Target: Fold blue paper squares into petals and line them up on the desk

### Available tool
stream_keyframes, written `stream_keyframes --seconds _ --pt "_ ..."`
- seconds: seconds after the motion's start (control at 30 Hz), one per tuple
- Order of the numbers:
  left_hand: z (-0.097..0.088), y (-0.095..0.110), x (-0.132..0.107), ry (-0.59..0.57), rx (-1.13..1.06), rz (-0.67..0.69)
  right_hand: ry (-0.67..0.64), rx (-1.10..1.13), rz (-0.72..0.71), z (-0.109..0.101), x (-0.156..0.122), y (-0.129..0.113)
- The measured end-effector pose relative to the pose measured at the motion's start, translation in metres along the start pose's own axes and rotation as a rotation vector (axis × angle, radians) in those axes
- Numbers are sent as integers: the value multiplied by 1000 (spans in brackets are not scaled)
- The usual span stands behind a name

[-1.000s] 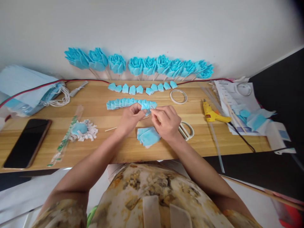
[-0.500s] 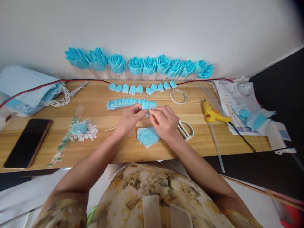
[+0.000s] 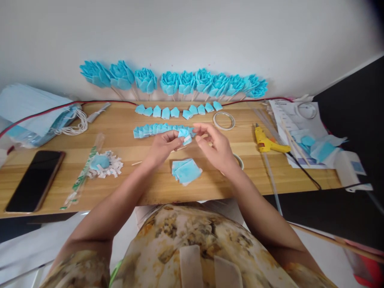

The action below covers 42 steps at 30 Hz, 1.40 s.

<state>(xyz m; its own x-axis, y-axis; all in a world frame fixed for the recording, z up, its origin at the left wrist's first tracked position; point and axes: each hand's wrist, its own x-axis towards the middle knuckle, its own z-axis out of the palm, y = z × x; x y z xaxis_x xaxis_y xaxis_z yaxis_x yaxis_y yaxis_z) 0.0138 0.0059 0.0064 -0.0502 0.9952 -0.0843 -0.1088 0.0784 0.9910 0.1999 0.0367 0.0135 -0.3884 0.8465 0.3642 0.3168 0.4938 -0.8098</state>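
Between the thumb and fingers of my left hand [image 3: 161, 149] is a small folded blue petal [image 3: 184, 135] with a white strip on its front. My right hand [image 3: 216, 147] is just to the right, thumb and forefinger apart, holding nothing I can see. A stack of flat blue fabric pieces [image 3: 187, 172] lies below the hands. Behind them runs a row of overlapping folded petals [image 3: 150, 130], and farther back a row of separate petals [image 3: 166, 112]. Under my right wrist, scissors [image 3: 239, 161] are mostly hidden.
Blue flowers on sticks [image 3: 186, 83] lean on the wall. A tape roll [image 3: 224, 121], a yellow glue gun [image 3: 268, 144] and papers [image 3: 295, 116] are rightward. To the left are a phone [image 3: 35, 181], a blue ball with white scraps [image 3: 100, 162] and a bag of blue-white sheets [image 3: 33, 112].
My right hand has come off the petal and shifted right, its fingers parting. My left hand keeps the petal, whose white strip now shows. The fabric stack is less covered.
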Motion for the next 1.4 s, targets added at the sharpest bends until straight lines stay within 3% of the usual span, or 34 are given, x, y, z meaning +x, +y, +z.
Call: stream_keyframes --seconds 0.13,0.4,0.5,0.6,0.8,1.03,1.23,1.4 --pt "0 0 -1 -62 10 -37 -118 268 171 8 0 6" --pt "-1 0 -1 -158 -121 -64 7 271 134 14 1 8" --pt "0 1 -1 -140 -133 -59 52 279 114 17 0 15" --pt "1 0 -1 -113 -14 -40 70 284 85 22 -2 21" --pt "2 -3 1 -42 59 -13 11 380 98 24 -4 25" --pt "3 -4 -1 -79 181 18 15 387 158 25 -6 31" --pt "3 -1 -1 -42 135 34 68 382 157 26 -7 34" --pt "3 -5 2 -64 136 32 34 384 135 27 -9 35"
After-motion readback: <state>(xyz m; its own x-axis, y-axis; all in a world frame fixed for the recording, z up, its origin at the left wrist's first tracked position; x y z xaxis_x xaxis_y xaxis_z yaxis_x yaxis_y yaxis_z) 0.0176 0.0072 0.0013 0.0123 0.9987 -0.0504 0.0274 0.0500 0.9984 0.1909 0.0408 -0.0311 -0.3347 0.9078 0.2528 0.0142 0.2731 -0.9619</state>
